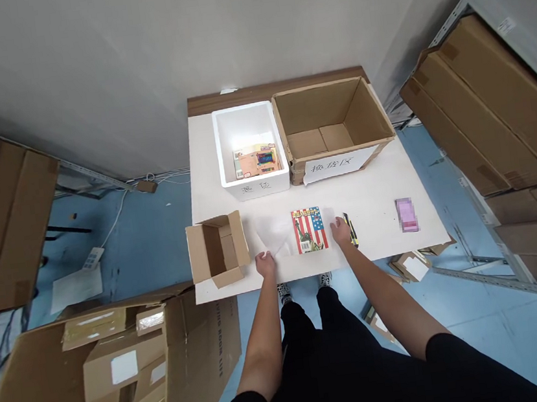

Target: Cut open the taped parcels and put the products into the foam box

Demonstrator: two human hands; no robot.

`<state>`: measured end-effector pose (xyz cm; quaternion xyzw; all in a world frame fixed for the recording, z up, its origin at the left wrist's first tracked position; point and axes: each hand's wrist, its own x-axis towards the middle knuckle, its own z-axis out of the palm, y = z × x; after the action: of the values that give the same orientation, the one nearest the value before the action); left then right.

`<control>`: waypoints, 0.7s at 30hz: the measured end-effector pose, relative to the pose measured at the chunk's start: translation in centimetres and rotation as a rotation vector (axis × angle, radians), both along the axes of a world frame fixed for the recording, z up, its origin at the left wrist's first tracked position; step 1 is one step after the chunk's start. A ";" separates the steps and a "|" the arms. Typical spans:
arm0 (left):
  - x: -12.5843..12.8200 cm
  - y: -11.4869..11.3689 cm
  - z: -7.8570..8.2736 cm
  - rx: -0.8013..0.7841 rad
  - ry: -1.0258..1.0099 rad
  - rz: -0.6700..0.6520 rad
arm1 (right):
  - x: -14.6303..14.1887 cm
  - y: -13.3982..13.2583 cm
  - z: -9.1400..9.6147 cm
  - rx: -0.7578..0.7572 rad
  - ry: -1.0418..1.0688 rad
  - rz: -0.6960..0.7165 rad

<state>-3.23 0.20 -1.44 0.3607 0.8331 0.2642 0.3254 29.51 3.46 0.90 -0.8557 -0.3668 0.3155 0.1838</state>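
Observation:
My left hand (265, 264) is closed in a pinch at the table's front edge, on a corner of a clear plastic bag (281, 242). Right of it lies a book (309, 230) with red stripes, a blue starred patch and a statue on its cover. Whether the book lies inside the plastic or on it, I cannot tell. My right hand (340, 230) rests beyond the book's right side, fingers curled; what they hold, if anything, is hidden. Against that hand lies a black-and-yellow utility knife (352, 230). An open small carton (220, 249) stands left of my left hand.
At the back of the table (375, 194) stand a white foam box (255, 186) holding books (249, 164) and a large open carton (365, 111) with a handwritten label. A purple item (407, 215) lies at right. A big carton of parcels (204, 359) stands front left; shelves flank both sides.

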 end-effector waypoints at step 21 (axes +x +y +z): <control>10.6 6.5 2.0 -0.218 -0.360 -0.447 | -3.4 -1.7 1.1 -0.214 0.065 0.613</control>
<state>7.40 6.72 0.59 0.4455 0.6854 0.1549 0.5547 26.09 1.73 1.98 -0.7092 -0.5662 0.4201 0.0008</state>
